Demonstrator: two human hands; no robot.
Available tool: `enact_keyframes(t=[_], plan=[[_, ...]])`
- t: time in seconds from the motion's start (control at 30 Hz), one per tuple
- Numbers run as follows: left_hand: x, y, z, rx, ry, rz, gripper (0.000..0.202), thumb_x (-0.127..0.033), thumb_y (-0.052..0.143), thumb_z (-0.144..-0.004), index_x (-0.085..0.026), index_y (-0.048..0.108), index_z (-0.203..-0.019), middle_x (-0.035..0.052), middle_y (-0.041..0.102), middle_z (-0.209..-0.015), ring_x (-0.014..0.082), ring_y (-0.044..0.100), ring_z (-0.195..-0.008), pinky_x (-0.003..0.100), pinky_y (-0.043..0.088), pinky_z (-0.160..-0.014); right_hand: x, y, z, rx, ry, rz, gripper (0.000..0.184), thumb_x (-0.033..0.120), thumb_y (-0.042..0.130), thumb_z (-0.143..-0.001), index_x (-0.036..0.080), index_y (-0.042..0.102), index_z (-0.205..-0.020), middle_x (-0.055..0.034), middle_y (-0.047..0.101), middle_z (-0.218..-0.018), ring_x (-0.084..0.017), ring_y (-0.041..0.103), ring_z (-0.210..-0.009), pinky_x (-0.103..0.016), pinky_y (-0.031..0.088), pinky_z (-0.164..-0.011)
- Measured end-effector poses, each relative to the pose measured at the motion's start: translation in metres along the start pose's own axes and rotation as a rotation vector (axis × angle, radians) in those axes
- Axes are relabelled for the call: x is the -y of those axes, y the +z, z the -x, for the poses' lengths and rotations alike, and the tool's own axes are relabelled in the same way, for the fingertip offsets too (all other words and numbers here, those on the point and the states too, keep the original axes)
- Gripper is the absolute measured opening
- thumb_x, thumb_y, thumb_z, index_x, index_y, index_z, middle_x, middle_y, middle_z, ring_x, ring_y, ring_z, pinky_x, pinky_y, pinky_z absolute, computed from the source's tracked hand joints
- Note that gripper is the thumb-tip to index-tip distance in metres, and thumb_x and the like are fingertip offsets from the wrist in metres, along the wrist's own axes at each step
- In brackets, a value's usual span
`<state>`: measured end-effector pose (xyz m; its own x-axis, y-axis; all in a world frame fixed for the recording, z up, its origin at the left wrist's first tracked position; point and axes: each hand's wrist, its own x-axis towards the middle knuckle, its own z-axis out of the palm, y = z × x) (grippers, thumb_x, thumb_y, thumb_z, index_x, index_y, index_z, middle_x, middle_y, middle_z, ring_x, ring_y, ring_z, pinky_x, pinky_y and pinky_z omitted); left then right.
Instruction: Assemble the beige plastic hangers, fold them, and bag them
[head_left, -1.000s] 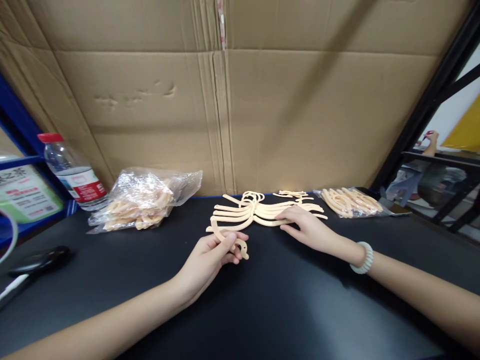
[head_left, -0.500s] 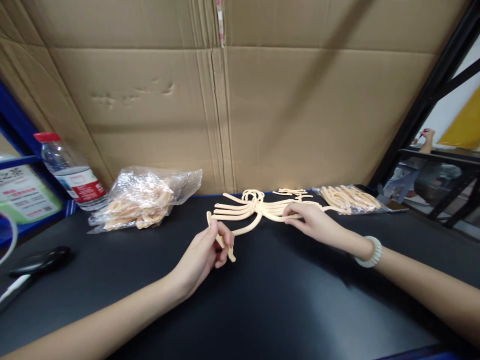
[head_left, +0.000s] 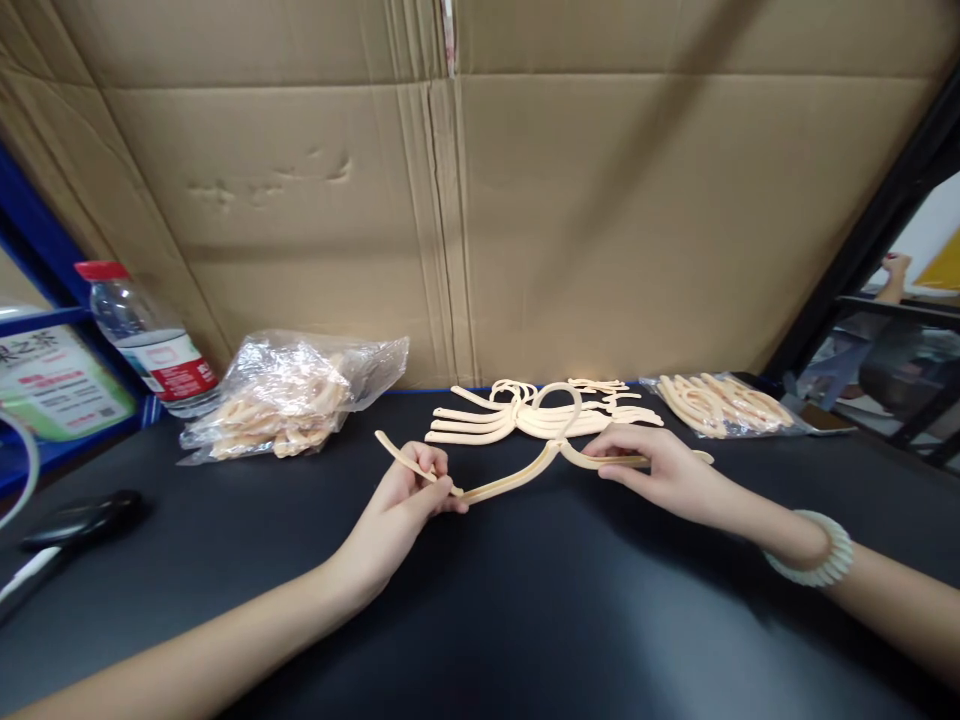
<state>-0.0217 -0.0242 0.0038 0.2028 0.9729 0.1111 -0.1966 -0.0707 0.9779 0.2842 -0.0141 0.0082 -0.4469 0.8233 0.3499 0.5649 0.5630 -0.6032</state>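
Observation:
A beige plastic clothes hanger (head_left: 517, 482) with a round hook at its top spans the space between my hands. My right hand (head_left: 649, 460) pinches its right arm, whose tip shows beyond the fingers. My left hand (head_left: 412, 500) is closed on a short, slim beige plastic strip (head_left: 401, 455), slanting up to the left. The strip's lower end meets the tip of the hanger's left arm at my fingertips; whether they are joined I cannot tell. Behind lies a stack of similar hangers (head_left: 472, 428), hooks toward the back.
Small beige strips (head_left: 600, 385) lie behind the stack. A clear bag of beige parts (head_left: 285, 400) sits left, another bag (head_left: 724, 402) right, beside a dark flat object (head_left: 825, 418). At far left are a water bottle (head_left: 161, 350) and a black object (head_left: 82, 520). Cardboard (head_left: 300, 200) walls the back.
My right hand has lifted the hanger off the stack, bringing it nearer and to the right. The strip in my left hand has turned and now meets the hanger's left arm.

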Motion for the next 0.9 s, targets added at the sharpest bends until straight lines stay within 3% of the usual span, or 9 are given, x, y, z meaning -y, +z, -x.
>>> enact_keyframes(t=[0.17,0.27,0.37,0.57,0.73,0.9], plan=[[0.007,-0.001,-0.001,-0.003,0.091,-0.005,0.036,-0.027,0.072,-0.082,-0.023,0.036,-0.084,-0.0021,0.065,-0.102,0.0059,0.051,-0.057,0.032,0.053,-0.073,0.0,-0.005,0.001,-0.034,0.016,-0.014,0.018,0.031,0.056,-0.09,0.02,0.068,-0.099,-0.0068,0.069,-0.096,-0.02,0.066,-0.088,-0.036,0.057,-0.082],[0.006,0.0,-0.002,0.047,0.102,-0.038,0.031,-0.035,0.067,-0.088,-0.023,0.038,-0.088,-0.0003,0.071,-0.091,0.0087,0.053,-0.058,0.032,0.052,-0.073,0.002,-0.009,0.001,-0.072,0.006,0.029,0.019,0.034,0.058,-0.089,0.02,0.069,-0.096,-0.0077,0.07,-0.095,-0.022,0.066,-0.087,-0.038,0.057,-0.08],[0.004,0.0,-0.002,0.038,0.105,-0.102,0.027,-0.04,0.063,-0.09,-0.021,0.044,-0.086,-0.0007,0.068,-0.073,0.0122,0.056,-0.064,0.028,0.048,-0.068,0.006,-0.014,0.002,-0.1,-0.002,0.068,0.022,0.037,0.058,-0.088,0.02,0.069,-0.094,-0.0086,0.071,-0.094,-0.023,0.066,-0.086,-0.039,0.057,-0.08],[0.002,-0.002,-0.004,-0.021,0.118,-0.148,0.026,-0.039,0.065,-0.088,-0.019,0.052,-0.079,-0.0025,0.06,-0.064,0.0109,0.05,-0.058,0.023,0.04,-0.057,0.005,-0.021,0.004,-0.154,0.02,0.052,0.02,0.039,0.061,-0.087,0.022,0.069,-0.096,-0.0083,0.072,-0.101,-0.025,0.068,-0.092,-0.037,0.058,-0.081],[0.001,-0.003,-0.003,-0.051,0.069,-0.192,0.019,-0.032,0.074,-0.079,-0.015,0.066,-0.081,-0.0003,0.062,-0.066,0.0118,0.054,-0.061,0.023,0.041,-0.057,0.0,-0.018,0.003,-0.185,0.021,0.029,0.022,0.043,0.062,-0.086,0.023,0.069,-0.092,-0.0087,0.072,-0.097,-0.026,0.069,-0.088,-0.039,0.06,-0.079],[0.001,-0.005,0.0,-0.005,0.006,-0.102,0.025,-0.033,0.08,-0.073,-0.014,0.068,-0.086,0.0055,0.072,-0.076,0.016,0.064,-0.068,0.028,0.049,-0.069,-0.005,-0.015,0.002,-0.168,0.021,0.018,0.02,0.042,0.062,-0.087,0.026,0.07,-0.095,-0.0087,0.072,-0.096,-0.026,0.069,-0.086,-0.04,0.06,-0.076]])
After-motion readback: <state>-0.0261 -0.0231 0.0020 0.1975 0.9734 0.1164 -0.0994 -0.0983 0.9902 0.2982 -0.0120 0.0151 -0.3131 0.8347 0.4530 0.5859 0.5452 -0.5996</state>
